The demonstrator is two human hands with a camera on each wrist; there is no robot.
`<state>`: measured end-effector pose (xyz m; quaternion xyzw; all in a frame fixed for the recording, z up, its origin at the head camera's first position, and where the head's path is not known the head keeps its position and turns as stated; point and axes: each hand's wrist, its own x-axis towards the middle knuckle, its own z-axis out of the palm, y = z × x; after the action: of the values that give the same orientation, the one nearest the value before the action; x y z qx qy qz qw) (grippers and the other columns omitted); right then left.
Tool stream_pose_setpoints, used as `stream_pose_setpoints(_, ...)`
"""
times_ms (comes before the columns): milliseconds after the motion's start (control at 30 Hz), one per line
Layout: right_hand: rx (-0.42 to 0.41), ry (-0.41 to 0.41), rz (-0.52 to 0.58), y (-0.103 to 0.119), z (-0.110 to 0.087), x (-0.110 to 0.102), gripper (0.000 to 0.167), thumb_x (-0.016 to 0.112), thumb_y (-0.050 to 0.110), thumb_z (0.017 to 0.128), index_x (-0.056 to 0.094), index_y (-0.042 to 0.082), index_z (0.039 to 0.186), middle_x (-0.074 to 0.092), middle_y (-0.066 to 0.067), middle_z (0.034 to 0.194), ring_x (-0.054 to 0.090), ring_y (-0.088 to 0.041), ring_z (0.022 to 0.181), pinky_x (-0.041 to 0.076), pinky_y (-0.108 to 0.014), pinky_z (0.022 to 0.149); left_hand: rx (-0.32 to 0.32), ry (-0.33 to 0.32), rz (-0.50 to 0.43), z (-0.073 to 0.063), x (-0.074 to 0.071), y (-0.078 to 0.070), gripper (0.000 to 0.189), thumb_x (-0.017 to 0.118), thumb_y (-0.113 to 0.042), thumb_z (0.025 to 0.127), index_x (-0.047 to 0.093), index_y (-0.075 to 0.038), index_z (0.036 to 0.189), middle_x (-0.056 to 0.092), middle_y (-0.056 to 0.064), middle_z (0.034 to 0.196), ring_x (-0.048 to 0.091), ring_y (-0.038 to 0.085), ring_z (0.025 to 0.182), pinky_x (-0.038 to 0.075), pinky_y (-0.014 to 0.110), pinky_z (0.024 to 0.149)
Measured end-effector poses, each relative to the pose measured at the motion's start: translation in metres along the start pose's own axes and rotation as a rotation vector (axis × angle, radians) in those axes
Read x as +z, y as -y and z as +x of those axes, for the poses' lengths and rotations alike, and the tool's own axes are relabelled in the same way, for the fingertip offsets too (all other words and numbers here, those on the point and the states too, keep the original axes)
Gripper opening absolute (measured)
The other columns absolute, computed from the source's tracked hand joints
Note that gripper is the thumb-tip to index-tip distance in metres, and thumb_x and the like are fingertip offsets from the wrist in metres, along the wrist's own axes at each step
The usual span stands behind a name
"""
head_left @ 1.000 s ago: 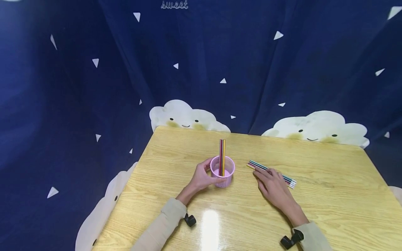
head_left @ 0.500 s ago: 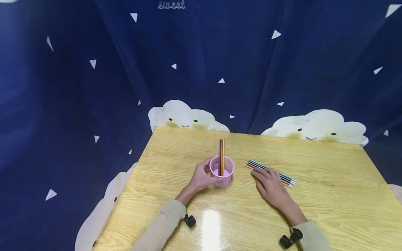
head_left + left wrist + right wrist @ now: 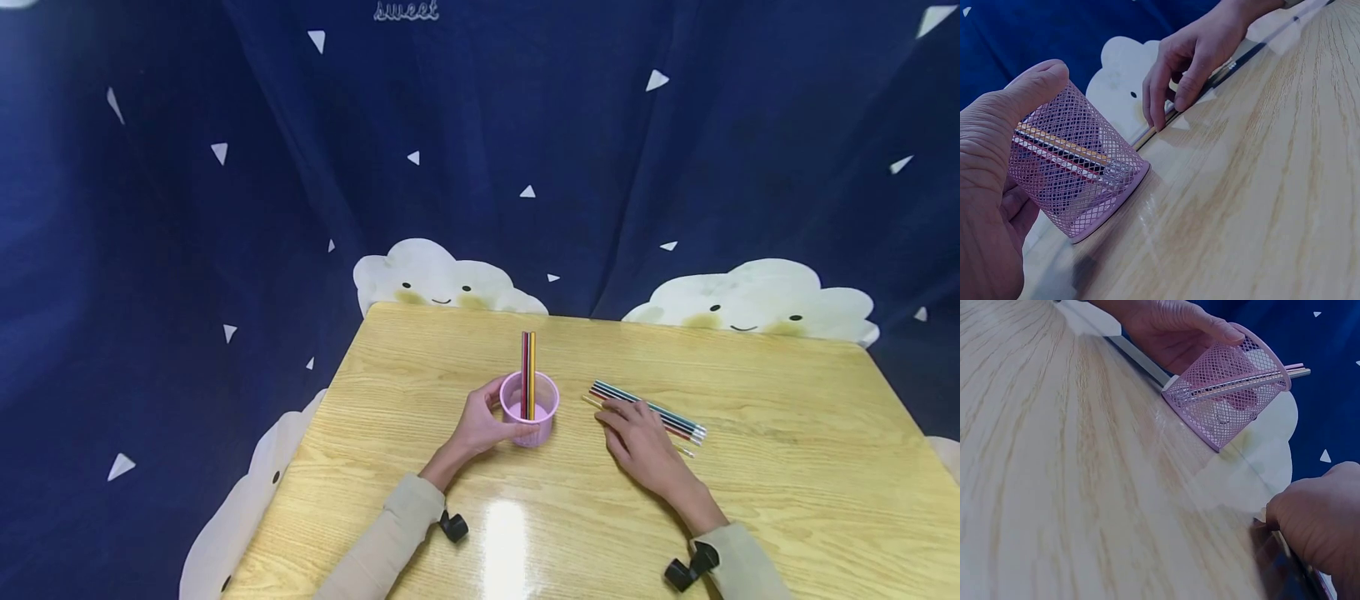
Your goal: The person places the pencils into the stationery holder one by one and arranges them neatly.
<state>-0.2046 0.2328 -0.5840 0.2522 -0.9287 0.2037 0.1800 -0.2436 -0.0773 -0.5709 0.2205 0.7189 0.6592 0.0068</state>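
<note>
My left hand (image 3: 480,422) holds a pink mesh pen cup (image 3: 534,438) upright on the table, thumb on the near side of its rim. Several pencils (image 3: 529,358), one of them yellow, lean inside the cup. To the right, my right hand (image 3: 647,448) is bent over a yellow pencil (image 3: 591,402) lying on the table and grips it by its shaft. Just behind that pencil lies a row of pencils (image 3: 618,393) with dark green, black and red barrels, partly covered by the hand. In the left wrist view, the fingertips (image 3: 1159,125) reach down to the tabletop.
The wooden table (image 3: 420,350) ends at the back against a dark blue curtain (image 3: 465,125) printed with clouds and triangles. Black wrist cameras (image 3: 453,527) sit on both sleeves. A bright reflection shows on the near tabletop.
The right hand has shifted slightly left and toward me, and the yellow pencil has come away from the row. The left hand and cup have stayed in place.
</note>
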Motion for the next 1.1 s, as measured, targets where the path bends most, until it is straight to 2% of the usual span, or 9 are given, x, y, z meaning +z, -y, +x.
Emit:
stream_pose_setpoints(200,-0.015,-0.003,-0.039,0.0005,0.0026,-0.0007,0.025,0.069,0.010,0.096,0.075,0.004,0.120,0.070,-0.016,0.128,0.057,-0.033,0.104,0.042,-0.049,0.080,-0.009,0.001,-0.016,0.0023,-0.0008,-0.0011,0.083,0.095,-0.004,0.068,0.061,-0.006,0.144,0.070,0.011,0.133,0.067,0.029,0.118,0.052,0.053,0.107)
stream_pose_setpoints(367,-0.030,0.010,-0.080,0.0001,0.0025,-0.0013,0.028,0.068,0.011,0.096,0.075,0.005,0.122,0.070,-0.015,0.129,0.059,-0.034,0.108,0.044,-0.052,0.082,0.006,-0.001,0.001,0.0033,-0.0010,-0.0018,0.083,0.095,-0.005,0.069,0.060,-0.004,0.144,0.070,0.013,0.134,0.067,0.030,0.119,0.052,0.053,0.107)
stream_pose_setpoints(500,-0.069,-0.003,-0.108,-0.0017,0.0007,0.0011,0.031,0.070,0.006,0.092,0.074,0.004,0.123,0.071,-0.016,0.128,0.062,-0.035,0.111,0.048,-0.055,0.086,0.014,0.002,0.006,0.0024,-0.0012,-0.0014,0.082,0.095,-0.007,0.069,0.060,-0.004,0.144,0.070,0.012,0.135,0.066,0.030,0.122,0.051,0.048,0.109)
stream_pose_setpoints(667,-0.141,-0.046,-0.094,-0.0027,-0.0016,0.0055,0.030,0.073,-0.002,0.087,0.076,0.000,0.117,0.073,-0.017,0.120,0.063,-0.035,0.101,0.053,-0.051,0.084,0.002,0.012,0.004,-0.0015,-0.0010,0.0000,0.083,0.095,-0.008,0.069,0.060,-0.004,0.144,0.069,0.011,0.136,0.066,0.027,0.123,0.052,0.043,0.109)
stream_pose_setpoints(867,-0.175,-0.106,-0.067,-0.0031,-0.0011,0.0083,0.027,0.076,-0.007,0.084,0.077,-0.002,0.111,0.073,-0.020,0.114,0.061,-0.038,0.094,0.050,-0.052,0.078,0.006,0.006,0.003,-0.0011,0.0005,0.0001,0.082,0.095,-0.006,0.070,0.060,-0.004,0.143,0.069,0.012,0.135,0.066,0.030,0.124,0.051,0.046,0.111)
stream_pose_setpoints(1100,-0.124,-0.072,-0.065,-0.0009,-0.0006,0.0066,0.037,0.073,-0.007,0.081,0.075,-0.001,0.117,0.072,-0.020,0.119,0.061,-0.038,0.100,0.047,-0.054,0.084,0.000,0.012,-0.022,-0.0006,0.0002,-0.0016,0.083,0.093,-0.001,0.069,0.057,0.001,0.145,0.067,0.019,0.136,0.064,0.040,0.124,0.049,0.057,0.111)
